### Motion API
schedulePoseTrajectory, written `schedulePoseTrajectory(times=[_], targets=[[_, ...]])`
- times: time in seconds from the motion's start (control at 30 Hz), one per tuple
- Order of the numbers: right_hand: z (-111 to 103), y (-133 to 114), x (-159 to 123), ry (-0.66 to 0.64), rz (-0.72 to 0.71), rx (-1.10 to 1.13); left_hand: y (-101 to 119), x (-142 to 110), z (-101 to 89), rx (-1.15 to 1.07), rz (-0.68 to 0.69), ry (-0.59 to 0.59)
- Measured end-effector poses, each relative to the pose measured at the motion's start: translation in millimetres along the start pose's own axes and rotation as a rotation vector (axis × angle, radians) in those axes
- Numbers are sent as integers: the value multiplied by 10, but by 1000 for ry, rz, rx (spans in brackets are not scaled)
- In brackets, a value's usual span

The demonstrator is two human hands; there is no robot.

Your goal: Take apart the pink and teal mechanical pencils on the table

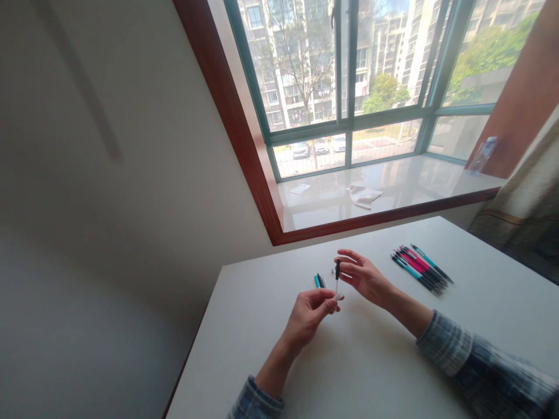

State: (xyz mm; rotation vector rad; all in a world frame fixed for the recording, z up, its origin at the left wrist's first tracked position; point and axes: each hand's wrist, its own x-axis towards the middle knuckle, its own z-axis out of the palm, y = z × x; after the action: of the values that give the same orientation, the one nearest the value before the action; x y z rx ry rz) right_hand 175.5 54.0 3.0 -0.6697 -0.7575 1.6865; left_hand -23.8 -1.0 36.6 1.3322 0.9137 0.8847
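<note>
My left hand (305, 317) pinches a small white piece (338, 297) between thumb and fingers, low over the white table. A small screwdriver (338, 270) with a black handle and thin metal shaft stands nearly upright, its tip down at the white piece. At the handle are the fingertips of my right hand (364, 279), holding it lightly with the other fingers partly spread. Just behind my left hand lie a few pen parts, teal (317, 281) and black (322, 280). The exact shape of the white piece is hidden by my fingers.
Several pens (419, 269) in teal, pink and black lie side by side on the white table (375, 372), right of my hands. Beyond its back edge, the windowsill (318, 203) holds crumpled white cloth or paper (364, 195) and a clear bottle (483, 156).
</note>
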Motion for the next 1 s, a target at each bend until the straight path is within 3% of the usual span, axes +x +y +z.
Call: schedulePoseTrajectory(times=[0.4,0.53,0.67,0.83,1.0], targets=[[-279,-108,150,151,-76,118,-201,18,-26,53,14,-12],[-358,-93,188,199,-170,-317,-176,45,-89,51,136,187],[-387,-49,196,164,-221,-777,-140,77,-179,69,241,351],[-340,23,165,87,-185,-1005,-100,68,-183,103,227,370],[-290,7,122,49,-219,-1084,-90,56,-154,131,212,354]])
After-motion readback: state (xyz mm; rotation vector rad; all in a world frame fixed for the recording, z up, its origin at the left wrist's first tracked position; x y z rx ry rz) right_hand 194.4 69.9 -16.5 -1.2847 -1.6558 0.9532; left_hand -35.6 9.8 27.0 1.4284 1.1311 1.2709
